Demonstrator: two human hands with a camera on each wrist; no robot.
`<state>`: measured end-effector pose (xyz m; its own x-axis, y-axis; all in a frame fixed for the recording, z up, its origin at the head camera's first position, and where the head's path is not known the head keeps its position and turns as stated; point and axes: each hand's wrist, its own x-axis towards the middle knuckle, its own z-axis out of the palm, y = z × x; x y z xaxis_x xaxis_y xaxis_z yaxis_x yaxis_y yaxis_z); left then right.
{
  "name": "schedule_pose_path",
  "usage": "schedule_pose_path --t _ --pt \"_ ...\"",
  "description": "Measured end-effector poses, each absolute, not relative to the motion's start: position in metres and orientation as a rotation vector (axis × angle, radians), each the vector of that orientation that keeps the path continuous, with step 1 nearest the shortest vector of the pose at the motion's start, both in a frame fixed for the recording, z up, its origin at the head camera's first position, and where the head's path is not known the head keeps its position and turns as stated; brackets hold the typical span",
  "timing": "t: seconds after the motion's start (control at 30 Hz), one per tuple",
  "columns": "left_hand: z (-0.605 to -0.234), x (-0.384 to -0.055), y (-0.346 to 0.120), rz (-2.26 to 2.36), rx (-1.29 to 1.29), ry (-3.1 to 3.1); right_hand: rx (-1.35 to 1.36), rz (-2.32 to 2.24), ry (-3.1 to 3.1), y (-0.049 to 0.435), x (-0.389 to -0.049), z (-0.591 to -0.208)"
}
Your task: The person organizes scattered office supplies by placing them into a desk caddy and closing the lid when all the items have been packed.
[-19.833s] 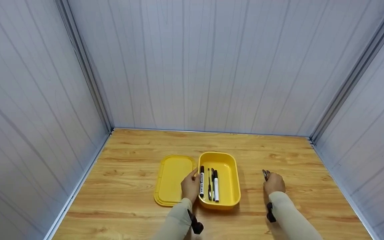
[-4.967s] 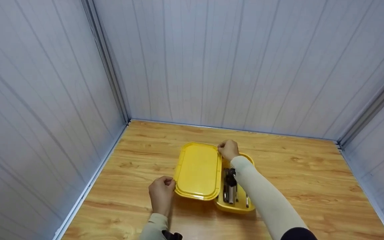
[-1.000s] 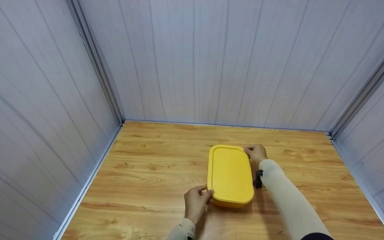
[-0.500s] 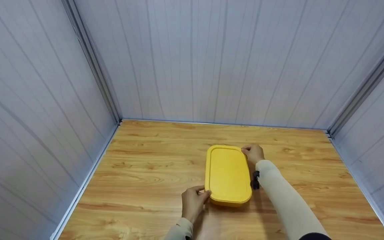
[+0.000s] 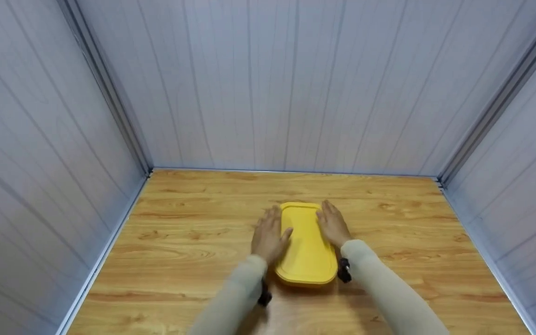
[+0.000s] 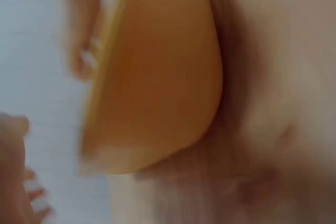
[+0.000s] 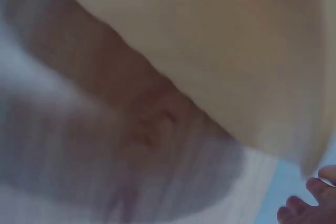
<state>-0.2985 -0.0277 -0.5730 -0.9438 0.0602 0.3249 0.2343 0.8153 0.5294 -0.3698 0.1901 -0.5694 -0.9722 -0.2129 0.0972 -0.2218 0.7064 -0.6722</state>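
Observation:
A yellow box [image 6: 168,72] stands on the wood-patterned table, its yellow lid [image 5: 307,256] covering the top. Along the lid's left edge lies my left hand [image 5: 268,235], fingers straight and pointing away from me, thumb apart over the lid. My right hand [image 5: 334,225] lies likewise at the far right edge, with its fingers extended. Blur softens the left wrist view, where the left hand [image 6: 13,177] is beside the box. In the right wrist view the fingertips [image 7: 315,187] show near the lid's rim. Whatever is inside the box is hidden.
Bare wood-patterned table [image 5: 193,242] extends around the box. Pale panelled walls [image 5: 268,93] enclose it at the back and on both sides. Dark wrist cameras [image 5: 344,271] sit on the sleeves.
Pens went into the box earlier, then the lid moved from the left onto it. Since half a second ago, both hands have released their pinch on its corners and flattened along its sides.

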Motion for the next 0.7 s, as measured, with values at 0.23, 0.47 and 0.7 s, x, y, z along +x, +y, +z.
schedule_pose_path --t 0.23,0.47,0.7 --pt "-0.601 -0.305 -0.008 -0.768 -0.248 -2.871 0.337 0.939 -2.927 0.18 -0.345 -0.592" --pt "-0.585 -0.277 -0.014 -0.8 -0.155 -2.746 0.309 1.098 -2.873 0.171 -0.322 -0.574" --pt "-0.596 -0.248 0.001 -0.76 -0.166 -2.78 0.354 0.962 -2.916 0.185 -0.282 -0.585"
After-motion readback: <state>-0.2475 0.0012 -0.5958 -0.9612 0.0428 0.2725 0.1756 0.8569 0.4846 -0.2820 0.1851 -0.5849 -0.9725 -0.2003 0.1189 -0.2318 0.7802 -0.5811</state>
